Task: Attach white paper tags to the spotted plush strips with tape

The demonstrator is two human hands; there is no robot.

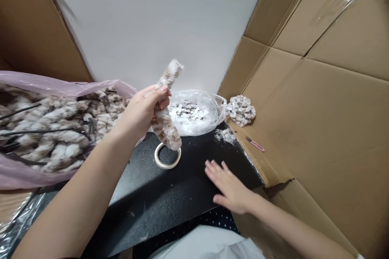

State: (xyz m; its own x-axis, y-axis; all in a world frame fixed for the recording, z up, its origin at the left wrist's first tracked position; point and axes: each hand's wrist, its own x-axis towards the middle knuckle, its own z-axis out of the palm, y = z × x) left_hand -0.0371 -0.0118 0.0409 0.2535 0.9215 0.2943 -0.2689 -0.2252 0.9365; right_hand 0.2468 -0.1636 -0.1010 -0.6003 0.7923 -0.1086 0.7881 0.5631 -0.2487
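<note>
My left hand (154,103) is closed round the middle of a furry strip (168,131), white with brown patches, raised above the black tabletop (188,178). Its two ends stick out above and below my fingers. Low over the table's right side, my right hand (227,186) is spread flat with nothing in it; whether it touches the surface I cannot tell. A roll of cream tape (167,166) lies between the hands. Behind the strip sits a clear plastic bag (209,123) of small white and dark pieces.
At left, a pink plastic bag (112,85) holds several similar furry lengths (60,141) and black cords. Pink-handled thread snips (255,144), a coiled furry bundle (243,111) and loose fluff (225,135) lie at right. Cardboard (331,129) walls the right side.
</note>
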